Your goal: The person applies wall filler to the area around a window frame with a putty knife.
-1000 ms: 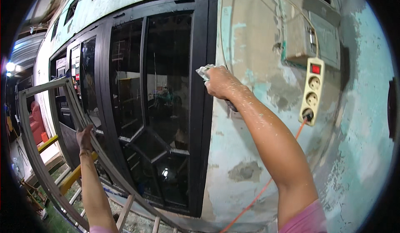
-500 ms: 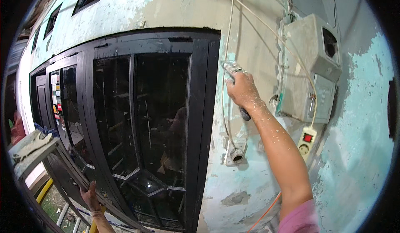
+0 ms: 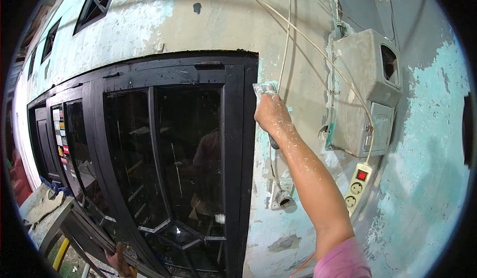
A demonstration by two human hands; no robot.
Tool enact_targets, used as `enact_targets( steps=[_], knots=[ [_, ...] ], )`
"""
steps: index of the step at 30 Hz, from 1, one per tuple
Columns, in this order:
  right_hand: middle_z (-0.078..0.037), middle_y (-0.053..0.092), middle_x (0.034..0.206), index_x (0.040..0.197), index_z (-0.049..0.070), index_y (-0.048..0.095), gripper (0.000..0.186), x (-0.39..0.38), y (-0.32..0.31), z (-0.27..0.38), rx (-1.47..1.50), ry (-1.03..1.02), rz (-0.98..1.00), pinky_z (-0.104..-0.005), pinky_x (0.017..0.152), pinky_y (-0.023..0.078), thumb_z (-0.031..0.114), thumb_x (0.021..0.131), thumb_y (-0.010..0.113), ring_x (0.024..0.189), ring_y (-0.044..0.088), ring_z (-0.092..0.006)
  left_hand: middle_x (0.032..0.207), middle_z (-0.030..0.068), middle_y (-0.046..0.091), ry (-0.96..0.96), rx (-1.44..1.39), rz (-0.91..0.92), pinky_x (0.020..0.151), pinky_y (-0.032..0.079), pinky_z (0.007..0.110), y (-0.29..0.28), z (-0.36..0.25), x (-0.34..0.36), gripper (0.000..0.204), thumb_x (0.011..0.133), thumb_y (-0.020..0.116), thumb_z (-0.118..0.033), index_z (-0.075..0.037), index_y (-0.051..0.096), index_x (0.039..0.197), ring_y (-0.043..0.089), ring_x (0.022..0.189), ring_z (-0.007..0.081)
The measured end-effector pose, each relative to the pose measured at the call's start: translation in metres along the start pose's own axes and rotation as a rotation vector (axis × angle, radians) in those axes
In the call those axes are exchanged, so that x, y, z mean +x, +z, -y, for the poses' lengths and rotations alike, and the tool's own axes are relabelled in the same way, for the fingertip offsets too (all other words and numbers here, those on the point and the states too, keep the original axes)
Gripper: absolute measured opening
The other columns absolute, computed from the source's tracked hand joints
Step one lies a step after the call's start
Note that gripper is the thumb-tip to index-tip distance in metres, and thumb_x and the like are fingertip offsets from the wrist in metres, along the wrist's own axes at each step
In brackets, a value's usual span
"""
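A person's right hand (image 3: 271, 115) is gripping a putty knife (image 3: 264, 90), fingers closed around its dark handle, and pressing the blade against the patchy wall (image 3: 303, 69) just beside the black window frame (image 3: 233, 144). At seven o'clock, the left hand (image 3: 119, 259) is grasping a grey frame (image 3: 84, 231), its fingers mostly hidden.

Rough, patchy plaster wall (image 3: 298, 44), shiny black window frame (image 3: 233, 144) with glossy glass, metal scraper blade (image 3: 263, 88)
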State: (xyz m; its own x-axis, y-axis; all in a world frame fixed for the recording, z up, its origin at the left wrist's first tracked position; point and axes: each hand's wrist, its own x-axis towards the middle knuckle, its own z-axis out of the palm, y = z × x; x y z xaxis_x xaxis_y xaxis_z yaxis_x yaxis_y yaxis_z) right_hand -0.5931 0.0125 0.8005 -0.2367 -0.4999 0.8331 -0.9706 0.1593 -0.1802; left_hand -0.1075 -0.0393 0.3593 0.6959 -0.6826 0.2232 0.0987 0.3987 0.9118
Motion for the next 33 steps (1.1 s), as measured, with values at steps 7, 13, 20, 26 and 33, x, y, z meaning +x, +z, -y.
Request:
enact_targets(
  steps=[7,13,20,26,33],
  knots=[
    [-0.032,0.064,0.093,0.093,-0.008,0.065,0.022,0.009,0.012,0.003,-0.063,-0.020,-0.122,-0.0465,0.084,0.053,0.005,0.076,0.059,0.093,0.064,-0.0438,0.092,0.0102,0.063,-0.131,-0.173,0.182,0.049,0.043,0.031,-0.022,-0.007,-0.005,0.041,0.080,0.070,0.001,-0.004,0.056,0.119,0.050,0.058,0.0160],
    [-0.030,0.062,0.106,0.105,-0.003,0.065,0.031,0.068,-0.022,-0.005,-0.067,0.012,-0.069,-0.0404,0.092,0.051,0.004,0.075,0.063,0.103,0.062,-0.0393,0.099,0.0108,0.064,-0.005,-0.374,0.142,0.069,0.052,0.034,-0.017,-0.019,-0.019,0.038,0.078,0.075,0.000,-0.003,0.056,0.111,0.061,0.083,0.0197],
    [-0.031,0.063,0.090,0.095,-0.006,0.065,0.022,0.018,0.011,-0.002,-0.073,-0.275,-0.228,-0.0480,0.086,0.049,0.009,0.080,0.058,0.090,0.061,-0.0466,0.131,0.0219,0.048,-0.025,0.197,-0.220,0.100,0.040,0.043,-0.001,-0.031,-0.016,0.089,0.076,0.080,-0.033,0.007,0.033,0.140,0.050,0.117,0.0319],
    [-0.032,0.062,0.096,0.105,-0.005,0.062,0.028,0.010,-0.005,-0.007,-0.104,-0.094,-0.033,-0.0472,0.088,0.048,0.012,0.083,0.059,0.095,0.060,-0.0455,0.123,0.0217,0.053,0.199,-0.056,0.037,0.104,0.037,0.045,0.006,-0.070,-0.038,0.062,0.081,0.072,-0.016,0.004,0.043,0.132,0.052,0.111,0.0334],
    [-0.033,0.062,0.094,0.097,-0.007,0.063,0.025,0.002,0.007,-0.003,-0.043,-0.028,-0.098,-0.0479,0.086,0.049,0.013,0.084,0.058,0.092,0.061,-0.0477,0.134,0.0230,0.047,0.851,0.292,0.313,0.108,0.032,0.047,0.095,-0.139,-0.103,0.060,0.075,0.069,-0.007,0.005,0.046,0.129,0.044,0.126,0.0374]
  ],
)
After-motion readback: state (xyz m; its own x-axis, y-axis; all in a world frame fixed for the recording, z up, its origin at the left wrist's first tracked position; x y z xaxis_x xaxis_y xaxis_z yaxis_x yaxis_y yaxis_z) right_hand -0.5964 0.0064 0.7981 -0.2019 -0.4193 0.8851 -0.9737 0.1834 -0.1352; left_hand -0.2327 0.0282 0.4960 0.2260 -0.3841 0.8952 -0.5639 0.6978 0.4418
